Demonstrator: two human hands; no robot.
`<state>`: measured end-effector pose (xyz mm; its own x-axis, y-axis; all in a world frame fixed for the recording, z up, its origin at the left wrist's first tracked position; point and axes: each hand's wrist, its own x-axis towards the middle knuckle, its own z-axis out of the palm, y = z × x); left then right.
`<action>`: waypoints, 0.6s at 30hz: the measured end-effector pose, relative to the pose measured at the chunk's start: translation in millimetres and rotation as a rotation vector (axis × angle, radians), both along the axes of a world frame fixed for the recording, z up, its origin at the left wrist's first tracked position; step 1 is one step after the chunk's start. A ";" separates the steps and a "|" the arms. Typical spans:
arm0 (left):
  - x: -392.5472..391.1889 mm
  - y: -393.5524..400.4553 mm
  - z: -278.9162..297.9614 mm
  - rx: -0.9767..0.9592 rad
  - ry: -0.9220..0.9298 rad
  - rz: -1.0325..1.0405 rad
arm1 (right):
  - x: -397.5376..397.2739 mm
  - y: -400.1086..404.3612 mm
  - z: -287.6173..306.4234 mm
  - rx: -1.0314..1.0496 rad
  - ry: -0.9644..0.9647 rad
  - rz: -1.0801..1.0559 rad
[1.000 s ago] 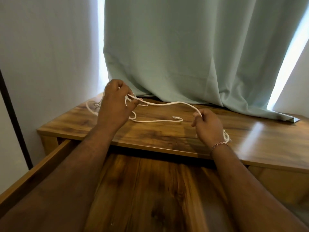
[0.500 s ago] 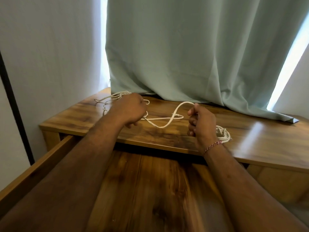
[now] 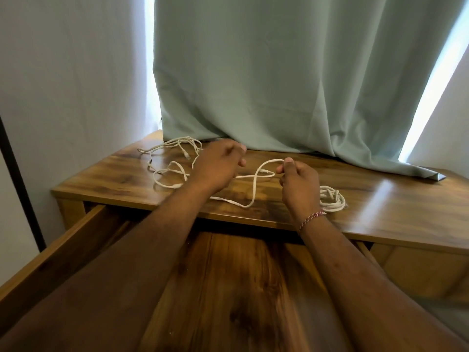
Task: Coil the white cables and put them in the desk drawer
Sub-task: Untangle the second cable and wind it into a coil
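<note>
A white cable (image 3: 250, 199) snakes across the wooden desk top (image 3: 385, 212). My right hand (image 3: 299, 186) pinches a raised loop of it between thumb and fingertips. A small bundle of white coils (image 3: 331, 198) shows just behind that wrist, on or just above the desk. My left hand (image 3: 218, 165) hovers over the cable with its fingers curled and blurred; whether it grips a strand is hidden. More loose white cable (image 3: 175, 158) lies tangled at the desk's back left. The open drawer (image 3: 63, 250) extends below the desk edge, under my forearms.
A pale green curtain (image 3: 279, 72) hangs behind the desk and drapes onto its back edge. A white wall is on the left, with a black vertical bar (image 3: 20, 189) beside it. The wooden bottom of the drawer (image 3: 228, 288) shows between my arms.
My left hand has moved right and back along the desk, away from the loose tangle. My right hand stays in place, now pinching the raised loop at its top.
</note>
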<state>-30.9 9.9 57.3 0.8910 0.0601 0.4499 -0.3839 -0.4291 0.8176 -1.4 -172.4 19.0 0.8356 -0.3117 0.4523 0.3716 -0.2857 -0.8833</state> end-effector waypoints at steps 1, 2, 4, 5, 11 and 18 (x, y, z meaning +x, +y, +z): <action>-1.0 -9.8 -3.2 -0.020 0.074 -0.102 | 1.2 0.0 -1.4 -0.011 0.000 0.005; -1.4 -17.7 -7.8 -0.002 0.133 -0.190 | 2.1 0.5 -2.6 -0.020 -0.002 0.006; -1.1 -29.8 -18.6 -0.061 0.187 -0.296 | -0.7 3.6 -2.2 0.026 0.002 0.048; 0.4 -32.1 -22.3 -0.156 0.198 -0.309 | -4.9 5.9 -0.9 0.097 0.024 0.117; 18.3 -22.5 -37.4 -0.292 0.049 -0.075 | -28.1 7.7 6.2 0.510 0.337 0.954; 10.7 -12.2 -44.3 0.360 -0.145 -0.099 | -33.2 14.6 17.2 0.683 0.158 1.099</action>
<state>-20.2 -2.3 13.0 0.8103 -0.2076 0.5481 -0.5384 -0.6332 0.5560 -34.6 -157.8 36.1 0.8283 0.4385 0.3488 0.0016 0.6207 -0.7841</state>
